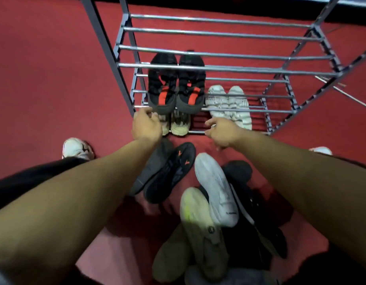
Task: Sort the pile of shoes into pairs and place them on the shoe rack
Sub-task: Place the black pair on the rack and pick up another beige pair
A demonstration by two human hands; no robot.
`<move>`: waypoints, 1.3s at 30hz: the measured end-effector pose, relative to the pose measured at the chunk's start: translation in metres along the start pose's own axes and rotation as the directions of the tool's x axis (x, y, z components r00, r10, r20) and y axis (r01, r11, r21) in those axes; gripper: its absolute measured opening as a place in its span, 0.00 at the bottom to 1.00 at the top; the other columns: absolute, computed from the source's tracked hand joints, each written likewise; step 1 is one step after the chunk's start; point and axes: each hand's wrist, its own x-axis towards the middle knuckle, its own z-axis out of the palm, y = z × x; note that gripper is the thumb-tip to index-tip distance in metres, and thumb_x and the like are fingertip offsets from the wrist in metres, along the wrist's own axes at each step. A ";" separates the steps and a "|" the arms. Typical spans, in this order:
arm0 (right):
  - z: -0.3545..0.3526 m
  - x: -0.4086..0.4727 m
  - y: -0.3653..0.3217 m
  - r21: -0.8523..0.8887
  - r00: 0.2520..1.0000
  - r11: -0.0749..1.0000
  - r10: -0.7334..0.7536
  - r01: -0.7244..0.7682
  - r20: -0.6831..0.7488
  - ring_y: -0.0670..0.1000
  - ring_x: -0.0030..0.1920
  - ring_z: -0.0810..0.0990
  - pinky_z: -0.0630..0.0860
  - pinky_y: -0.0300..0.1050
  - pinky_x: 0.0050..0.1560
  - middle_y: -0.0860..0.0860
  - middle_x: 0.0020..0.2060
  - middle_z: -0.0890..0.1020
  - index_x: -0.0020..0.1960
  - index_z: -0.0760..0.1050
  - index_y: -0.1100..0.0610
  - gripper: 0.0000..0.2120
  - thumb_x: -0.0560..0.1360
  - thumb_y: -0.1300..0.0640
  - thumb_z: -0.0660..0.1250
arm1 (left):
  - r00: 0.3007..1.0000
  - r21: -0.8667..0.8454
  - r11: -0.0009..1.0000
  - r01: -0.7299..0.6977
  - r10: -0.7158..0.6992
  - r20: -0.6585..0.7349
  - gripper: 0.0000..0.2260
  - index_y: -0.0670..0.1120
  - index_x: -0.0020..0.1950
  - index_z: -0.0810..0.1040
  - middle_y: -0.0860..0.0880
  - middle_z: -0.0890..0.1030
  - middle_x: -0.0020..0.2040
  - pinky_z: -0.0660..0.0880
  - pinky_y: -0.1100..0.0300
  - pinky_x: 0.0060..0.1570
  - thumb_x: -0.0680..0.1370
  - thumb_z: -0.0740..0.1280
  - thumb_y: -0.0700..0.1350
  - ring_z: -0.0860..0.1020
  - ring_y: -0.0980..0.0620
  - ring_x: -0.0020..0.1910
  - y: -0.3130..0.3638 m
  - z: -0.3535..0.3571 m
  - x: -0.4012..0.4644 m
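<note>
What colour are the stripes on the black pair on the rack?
Red-orange, one stripe on each black shoe, clearest in the head view.

- A red carpet (44, 68) covers the whole floor, its surface plain and even in colour.
- A dark band (219, 5) runs along the far edge of the carpet at the top of the view; what it is cannot be told.
- Light falls unevenly: the carpet is brighter toward the far side, with deep shadow pooling in the near foreground.
</note>
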 end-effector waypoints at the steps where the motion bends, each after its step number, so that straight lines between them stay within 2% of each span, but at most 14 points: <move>1: 0.006 -0.014 0.009 -0.015 0.999 1.000 0.000 0.001 0.043 0.57 0.27 0.74 0.76 0.49 0.31 0.55 0.36 0.75 0.71 0.68 0.57 0.20 0.79 0.61 0.61 | 0.998 0.028 0.999 -0.030 0.028 0.051 0.11 0.44 0.59 0.77 0.44 0.79 0.60 0.71 0.55 0.57 0.79 0.61 0.45 0.77 0.43 0.59 -0.008 0.001 -0.017; 4: 0.032 -0.057 0.037 -0.210 0.988 0.976 -0.031 0.063 0.151 0.59 0.44 0.81 0.79 0.53 0.49 0.56 0.48 0.81 0.70 0.71 0.56 0.20 0.78 0.60 0.61 | 0.959 0.151 0.985 -0.078 0.034 0.280 0.05 0.47 0.48 0.76 0.43 0.82 0.55 0.72 0.54 0.55 0.78 0.61 0.44 0.79 0.42 0.55 -0.033 0.012 -0.062; 7: 0.069 -0.098 0.069 -0.418 0.954 0.883 -0.094 0.212 0.286 0.54 0.64 0.76 0.70 0.46 0.66 0.54 0.64 0.78 0.66 0.74 0.56 0.18 0.77 0.56 0.63 | 0.871 0.304 0.948 -0.089 -0.074 0.486 0.09 0.43 0.52 0.77 0.41 0.82 0.56 0.74 0.52 0.58 0.78 0.62 0.47 0.79 0.40 0.58 -0.071 0.025 -0.105; 12: 0.103 -0.126 0.095 -0.525 0.900 0.805 -0.026 0.278 0.436 0.54 0.67 0.73 0.71 0.48 0.65 0.52 0.68 0.74 0.71 0.70 0.51 0.20 0.78 0.55 0.61 | 0.741 0.401 0.916 -0.021 -0.255 0.621 0.09 0.43 0.55 0.77 0.42 0.83 0.54 0.77 0.52 0.56 0.76 0.66 0.44 0.81 0.42 0.55 -0.135 0.025 -0.164; 15: 0.096 -0.124 0.092 -0.567 0.876 0.764 0.005 0.307 0.482 0.54 0.68 0.72 0.69 0.47 0.66 0.52 0.69 0.73 0.70 0.70 0.53 0.19 0.79 0.55 0.61 | 0.623 0.496 0.867 -0.050 -0.361 0.694 0.18 0.42 0.61 0.74 0.43 0.80 0.57 0.77 0.53 0.54 0.74 0.68 0.47 0.80 0.42 0.55 -0.152 0.034 -0.183; 18: 0.090 -0.116 0.091 -0.613 0.904 0.749 0.042 0.253 0.425 0.57 0.57 0.79 0.75 0.49 0.58 0.55 0.54 0.82 0.53 0.78 0.59 0.11 0.78 0.55 0.60 | 0.505 0.559 0.819 -0.127 -0.431 0.748 0.33 0.46 0.67 0.72 0.43 0.78 0.63 0.76 0.50 0.59 0.64 0.68 0.58 0.78 0.43 0.59 -0.174 0.053 -0.198; 20: 0.089 -0.111 0.092 -0.663 0.892 0.727 0.166 0.176 0.420 0.57 0.42 0.82 0.79 0.48 0.46 0.57 0.39 0.83 0.41 0.77 0.62 0.13 0.77 0.55 0.60 | 0.507 0.585 0.804 -0.103 -0.464 0.727 0.35 0.48 0.69 0.71 0.44 0.77 0.64 0.75 0.49 0.61 0.62 0.67 0.57 0.77 0.43 0.61 -0.198 0.069 -0.202; 22: 0.092 -0.109 0.092 -0.674 0.766 0.737 0.402 0.053 0.501 0.56 0.37 0.80 0.77 0.46 0.36 0.58 0.44 0.85 0.47 0.80 0.64 0.16 0.79 0.54 0.58 | 0.507 0.584 0.808 -0.077 -0.472 0.721 0.37 0.46 0.71 0.68 0.43 0.75 0.66 0.73 0.51 0.63 0.64 0.70 0.55 0.76 0.42 0.63 -0.189 0.065 -0.207; 24: 0.094 -0.108 0.096 -0.674 0.667 0.738 0.508 -0.012 0.545 0.54 0.34 0.78 0.75 0.43 0.31 0.59 0.50 0.85 0.52 0.79 0.64 0.16 0.81 0.53 0.58 | 0.499 0.578 0.816 -0.018 -0.493 0.712 0.43 0.43 0.75 0.61 0.41 0.73 0.68 0.74 0.55 0.59 0.64 0.72 0.57 0.75 0.41 0.63 -0.187 0.065 -0.211; 26: 0.096 -0.111 0.099 -0.712 0.730 0.701 0.464 0.044 0.502 0.52 0.33 0.78 0.74 0.42 0.31 0.55 0.45 0.83 0.45 0.76 0.60 0.12 0.80 0.52 0.62 | 0.512 0.569 0.823 0.000 -0.488 0.707 0.47 0.43 0.76 0.57 0.41 0.73 0.68 0.75 0.57 0.56 0.64 0.72 0.60 0.76 0.42 0.63 -0.184 0.064 -0.212; 30: 0.115 -0.114 0.112 -0.808 0.762 0.578 0.470 0.116 0.445 0.58 0.64 0.75 0.74 0.47 0.61 0.57 0.66 0.74 0.68 0.73 0.61 0.24 0.79 0.46 0.61 | 0.496 0.573 0.820 0.015 -0.503 0.707 0.44 0.43 0.73 0.62 0.40 0.76 0.65 0.76 0.55 0.53 0.63 0.70 0.63 0.78 0.41 0.60 -0.181 0.061 -0.211; 33: 0.130 -0.112 0.125 -0.767 0.818 0.640 0.419 0.041 0.393 0.60 0.62 0.77 0.76 0.51 0.61 0.57 0.66 0.75 0.65 0.75 0.60 0.19 0.77 0.53 0.62 | 0.483 0.526 0.850 0.044 -0.479 0.733 0.45 0.49 0.70 0.67 0.45 0.78 0.63 0.77 0.54 0.55 0.57 0.66 0.67 0.79 0.44 0.58 -0.186 0.064 -0.206; 36: 0.138 -0.116 0.122 -0.666 0.873 0.744 0.355 -0.047 0.335 0.60 0.59 0.78 0.76 0.54 0.60 0.57 0.60 0.78 0.61 0.76 0.59 0.19 0.73 0.53 0.61 | 0.495 0.410 0.911 0.038 -0.374 0.784 0.30 0.54 0.65 0.73 0.48 0.80 0.60 0.75 0.53 0.59 0.66 0.63 0.64 0.78 0.47 0.59 -0.151 0.049 -0.199; 39: 0.134 -0.124 0.116 -0.651 0.875 0.749 0.391 -0.123 0.284 0.60 0.59 0.78 0.76 0.51 0.58 0.57 0.60 0.77 0.63 0.75 0.59 0.20 0.72 0.54 0.62 | 0.478 0.343 0.930 0.133 -0.363 0.800 0.13 0.50 0.55 0.76 0.47 0.80 0.47 0.75 0.60 0.42 0.72 0.69 0.44 0.77 0.48 0.46 -0.113 0.032 -0.184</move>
